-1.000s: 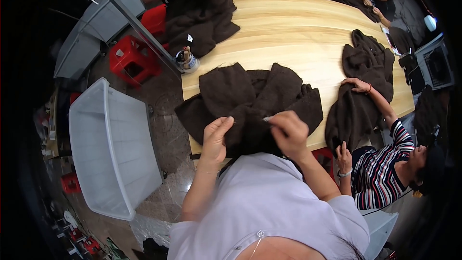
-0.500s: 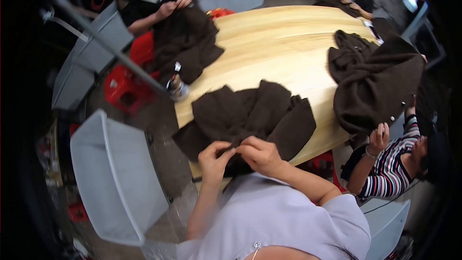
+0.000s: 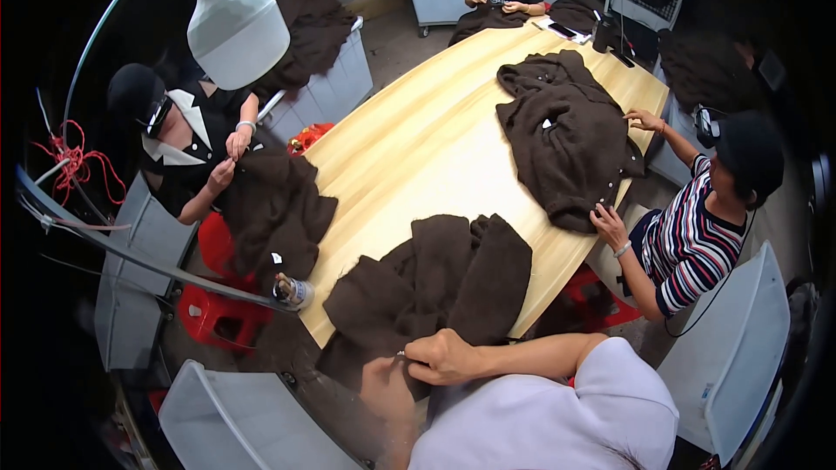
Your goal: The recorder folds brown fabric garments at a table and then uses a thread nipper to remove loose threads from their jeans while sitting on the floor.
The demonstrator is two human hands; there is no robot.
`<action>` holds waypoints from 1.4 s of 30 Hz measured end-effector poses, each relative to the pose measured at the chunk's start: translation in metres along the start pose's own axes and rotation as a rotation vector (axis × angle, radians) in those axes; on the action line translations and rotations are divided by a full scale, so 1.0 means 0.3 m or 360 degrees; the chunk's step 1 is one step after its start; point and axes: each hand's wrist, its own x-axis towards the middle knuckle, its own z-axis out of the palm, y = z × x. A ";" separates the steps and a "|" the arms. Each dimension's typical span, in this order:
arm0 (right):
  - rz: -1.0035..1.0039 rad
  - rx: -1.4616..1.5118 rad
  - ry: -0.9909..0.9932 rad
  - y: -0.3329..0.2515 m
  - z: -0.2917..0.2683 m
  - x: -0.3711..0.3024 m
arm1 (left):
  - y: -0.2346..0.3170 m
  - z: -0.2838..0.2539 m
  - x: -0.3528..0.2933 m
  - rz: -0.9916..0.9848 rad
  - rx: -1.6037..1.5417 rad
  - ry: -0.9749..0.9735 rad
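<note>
A dark brown knit garment (image 3: 427, 274) lies bunched on the near end of the wooden table, its lower edge hanging over toward me. My right hand (image 3: 446, 357) is closed, with thumb and finger pinching that edge. A small pale spot (image 3: 401, 353), perhaps a button, shows at its fingertips. Close beside it, against the same edge, is my left hand (image 3: 388, 390). Motion smears it, so its fingers cannot be made out. Any needle or thread is too small to see.
On the wooden table (image 3: 418, 157), a co-worker in stripes handles another brown garment (image 3: 566, 139) at right. Two more people work at left and far end. A small jar (image 3: 293, 292) stands at the left corner. A plastic jug (image 3: 235, 26) hangs upper left. Grey bins (image 3: 252, 418) flank me.
The view has tilted up, bringing the hanging jug and the far end into sight. My left hand has dropped slightly below my right. The striped co-worker's garment now lies flatter on the table.
</note>
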 end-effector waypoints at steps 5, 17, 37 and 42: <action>0.0005 0.0127 -0.0133 0.008 -0.048 0.006 | -0.069 -0.011 0.007 -0.0021 -0.0272 -0.0039; 0.0058 0.0269 -0.0669 0.003 -0.097 0.017 | -0.054 -0.108 0.032 -0.0371 -0.0220 -0.0484; -0.0296 -0.0433 0.0187 -0.015 -0.003 -0.024 | -0.088 0.015 -0.030 0.0344 -0.0170 -0.0017; -0.0153 -0.0287 0.0281 -0.004 0.018 -0.039 | -0.073 0.003 -0.021 0.0554 -0.0019 -0.0121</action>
